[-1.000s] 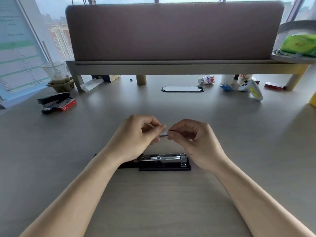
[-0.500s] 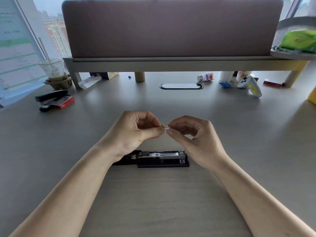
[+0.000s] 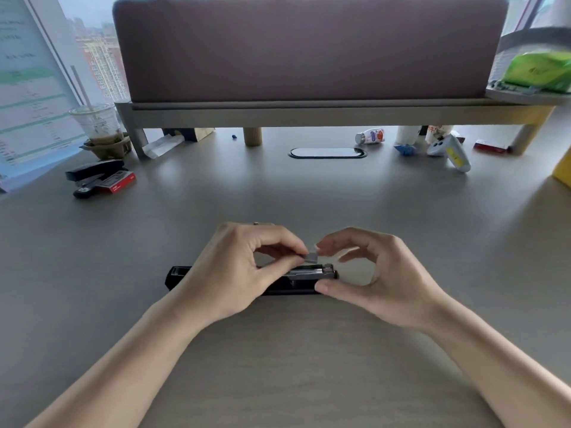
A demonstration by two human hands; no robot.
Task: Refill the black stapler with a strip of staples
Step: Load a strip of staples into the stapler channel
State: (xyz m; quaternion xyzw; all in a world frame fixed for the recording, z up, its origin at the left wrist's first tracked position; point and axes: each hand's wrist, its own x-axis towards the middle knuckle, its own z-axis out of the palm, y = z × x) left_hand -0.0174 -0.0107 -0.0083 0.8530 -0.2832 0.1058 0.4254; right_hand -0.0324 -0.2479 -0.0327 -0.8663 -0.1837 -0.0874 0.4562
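We pinch the strip of staples (image 3: 310, 257) in our left hand (image 3: 244, 270), just above the black stapler (image 3: 296, 278) lying open on the table (image 3: 278, 366), its channel running left to right (parallel to the strip). Our right hand (image 3: 370, 276), fingers loosely open, steadies its right end.

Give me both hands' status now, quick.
Left hand: pinching the short grey strip of staples.
Right hand: fingers loosely open, thumb against the open black stapler.

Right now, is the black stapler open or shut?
Open: the black stapler lies flat with its metal staple channel exposed beneath the hands.
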